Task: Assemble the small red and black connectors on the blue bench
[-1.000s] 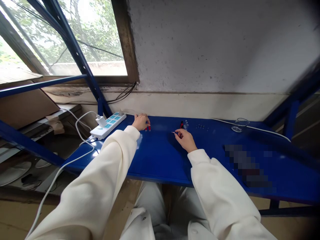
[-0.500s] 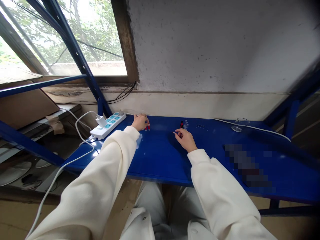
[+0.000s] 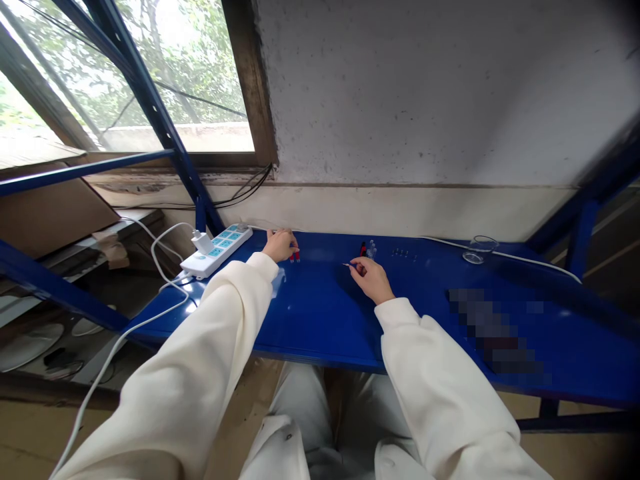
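My left hand (image 3: 281, 245) is at the back of the blue table (image 3: 320, 313), its fingers curled down in a pinch. Right at its fingertips stand small red pieces (image 3: 297, 257), too small to name; whether one is between the fingers is hidden. With thumb and fingers closed, my right hand (image 3: 373, 279) holds a thin, small pointed piece (image 3: 346, 265), its tip facing left. Just behind this hand are a small red-and-black item (image 3: 363, 249) and some clear little parts (image 3: 371, 249). A crumpled clear plastic piece (image 3: 279, 280) lies beside my left wrist.
A white power strip (image 3: 217, 251) with a plugged-in charger (image 3: 201, 241) lies at the left edge, its cable trailing down. Several tiny parts (image 3: 403, 253) stand in a row at the back right. Farther right is a clear round dish (image 3: 480, 252). Blue rack posts (image 3: 193, 180) flank the table.
Hardly anything differs; both hands keep almost the same place and grip, with only a very slight shift.
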Demonstrator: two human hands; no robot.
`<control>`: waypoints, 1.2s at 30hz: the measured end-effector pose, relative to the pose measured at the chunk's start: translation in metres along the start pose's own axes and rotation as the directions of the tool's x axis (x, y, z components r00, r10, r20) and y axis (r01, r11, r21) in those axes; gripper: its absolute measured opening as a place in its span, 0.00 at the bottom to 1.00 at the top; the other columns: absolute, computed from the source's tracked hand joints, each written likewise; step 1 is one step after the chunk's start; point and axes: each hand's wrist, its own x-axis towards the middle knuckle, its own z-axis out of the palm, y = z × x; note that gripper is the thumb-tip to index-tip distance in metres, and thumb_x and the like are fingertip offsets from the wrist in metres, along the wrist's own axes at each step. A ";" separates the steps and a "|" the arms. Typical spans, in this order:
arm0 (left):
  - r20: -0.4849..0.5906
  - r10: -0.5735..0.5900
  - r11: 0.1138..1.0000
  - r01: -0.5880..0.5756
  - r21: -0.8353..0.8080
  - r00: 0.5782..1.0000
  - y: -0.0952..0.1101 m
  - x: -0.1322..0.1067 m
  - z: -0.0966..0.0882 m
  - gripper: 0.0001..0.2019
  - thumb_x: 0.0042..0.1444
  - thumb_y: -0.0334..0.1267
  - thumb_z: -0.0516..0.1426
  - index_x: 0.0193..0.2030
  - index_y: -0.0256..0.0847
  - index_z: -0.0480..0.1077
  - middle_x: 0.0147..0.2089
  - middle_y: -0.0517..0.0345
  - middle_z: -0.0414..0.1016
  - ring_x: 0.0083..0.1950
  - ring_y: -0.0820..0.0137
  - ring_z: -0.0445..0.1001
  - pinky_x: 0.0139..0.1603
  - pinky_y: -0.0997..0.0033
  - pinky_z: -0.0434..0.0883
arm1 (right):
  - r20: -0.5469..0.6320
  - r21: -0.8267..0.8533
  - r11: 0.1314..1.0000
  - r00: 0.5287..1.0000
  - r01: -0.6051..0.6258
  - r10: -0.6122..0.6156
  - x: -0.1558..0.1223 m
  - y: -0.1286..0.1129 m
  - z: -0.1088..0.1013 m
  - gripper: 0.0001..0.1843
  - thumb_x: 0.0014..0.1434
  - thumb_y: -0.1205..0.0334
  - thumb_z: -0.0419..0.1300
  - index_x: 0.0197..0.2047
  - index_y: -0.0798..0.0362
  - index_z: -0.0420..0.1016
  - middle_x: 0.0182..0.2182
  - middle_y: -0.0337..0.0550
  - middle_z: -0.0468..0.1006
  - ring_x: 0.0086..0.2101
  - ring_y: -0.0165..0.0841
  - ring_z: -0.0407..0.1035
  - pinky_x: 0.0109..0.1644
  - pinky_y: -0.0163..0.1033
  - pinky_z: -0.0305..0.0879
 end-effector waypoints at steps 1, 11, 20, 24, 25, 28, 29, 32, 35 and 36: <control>0.001 -0.002 1.000 0.002 0.003 1.000 0.001 0.000 0.000 0.06 0.47 0.37 0.57 0.29 0.41 0.74 0.41 0.50 0.71 0.48 0.57 0.63 0.50 0.51 0.53 | 0.003 -0.002 1.000 1.000 -0.001 0.001 0.000 0.000 0.000 0.14 0.55 0.55 0.49 0.37 0.53 0.70 0.24 0.40 0.67 0.24 0.28 0.60 0.29 0.34 0.58; 0.009 -0.006 0.999 0.005 0.038 1.000 0.006 -0.004 -0.003 0.08 0.47 0.41 0.56 0.32 0.41 0.74 0.43 0.50 0.71 0.49 0.57 0.64 0.49 0.54 0.53 | -0.042 -0.144 0.983 0.994 -0.110 0.105 0.000 0.000 -0.005 0.13 0.54 0.57 0.49 0.36 0.53 0.71 0.24 0.41 0.69 0.25 0.30 0.63 0.27 0.34 0.56; -0.030 0.017 1.000 -0.017 0.020 0.999 0.014 -0.008 -0.009 0.13 0.49 0.43 0.55 0.40 0.40 0.71 0.44 0.49 0.70 0.50 0.57 0.63 0.50 0.54 0.53 | -0.036 -0.321 0.855 0.907 -0.408 0.420 0.001 0.007 -0.013 0.09 0.53 0.59 0.52 0.29 0.53 0.71 0.27 0.48 0.74 0.27 0.35 0.68 0.26 0.35 0.54; -0.135 0.172 0.984 -0.176 -0.012 0.976 0.047 -0.017 -0.012 0.16 0.54 0.41 0.49 0.48 0.40 0.67 0.48 0.49 0.69 0.51 0.60 0.63 0.51 0.58 0.53 | -0.063 -0.371 0.793 0.865 -0.484 0.499 0.002 0.013 -0.016 0.10 0.53 0.59 0.52 0.31 0.54 0.72 0.27 0.50 0.74 0.30 0.39 0.70 0.28 0.37 0.57; -0.142 0.228 0.972 -0.234 -0.030 0.963 0.058 -0.019 -0.010 0.16 0.56 0.40 0.48 0.49 0.39 0.66 0.49 0.49 0.68 0.51 0.61 0.63 0.51 0.60 0.54 | -0.073 -0.377 0.789 0.864 -0.486 0.497 0.002 0.015 -0.015 0.10 0.53 0.59 0.53 0.32 0.54 0.72 0.28 0.51 0.74 0.30 0.39 0.70 0.29 0.38 0.57; -0.124 0.336 0.934 -0.347 -0.080 0.934 0.089 -0.024 0.004 0.18 0.58 0.39 0.44 0.52 0.41 0.63 0.51 0.51 0.67 0.51 0.64 0.63 0.49 0.63 0.57 | -0.106 -0.400 0.793 0.883 -0.459 0.458 0.002 0.020 -0.012 0.12 0.53 0.59 0.53 0.35 0.55 0.72 0.31 0.52 0.75 0.33 0.39 0.70 0.31 0.38 0.58; -0.110 0.342 0.932 -0.352 -0.089 0.933 0.098 -0.024 0.011 0.18 0.59 0.38 0.43 0.54 0.42 0.62 0.52 0.51 0.66 0.51 0.65 0.63 0.48 0.63 0.57 | -0.116 -0.410 0.793 0.888 -0.451 0.445 0.003 0.021 -0.011 0.12 0.53 0.58 0.53 0.37 0.56 0.72 0.32 0.53 0.76 0.33 0.39 0.70 0.32 0.39 0.59; -0.050 0.299 0.950 -0.303 -0.082 0.953 0.119 -0.022 0.037 0.22 0.59 0.38 0.41 0.61 0.44 0.51 0.55 0.50 0.63 0.51 0.63 0.62 0.46 0.62 0.59 | -0.132 -0.436 0.784 0.893 -0.443 0.431 0.004 0.023 -0.007 0.14 0.53 0.58 0.52 0.39 0.57 0.72 0.34 0.54 0.76 0.35 0.40 0.70 0.34 0.39 0.59; -0.030 0.250 0.966 -0.252 -0.060 0.968 0.135 -0.017 0.058 0.25 0.59 0.37 0.40 0.64 0.44 0.44 0.56 0.48 0.61 0.51 0.61 0.61 0.44 0.60 0.59 | -0.128 -0.450 0.779 0.894 -0.437 0.429 0.006 0.022 -0.004 0.15 0.54 0.59 0.52 0.40 0.57 0.73 0.35 0.55 0.76 0.37 0.41 0.70 0.36 0.41 0.59; -0.035 0.235 0.970 -0.237 -0.049 0.971 0.140 -0.015 0.063 0.25 0.59 0.37 0.40 0.64 0.44 0.43 0.55 0.48 0.62 0.50 0.61 0.62 0.44 0.59 0.59 | -0.127 -0.451 0.779 0.895 -0.435 0.427 0.007 0.022 -0.004 0.15 0.54 0.59 0.52 0.40 0.57 0.73 0.35 0.56 0.76 0.38 0.42 0.70 0.37 0.41 0.59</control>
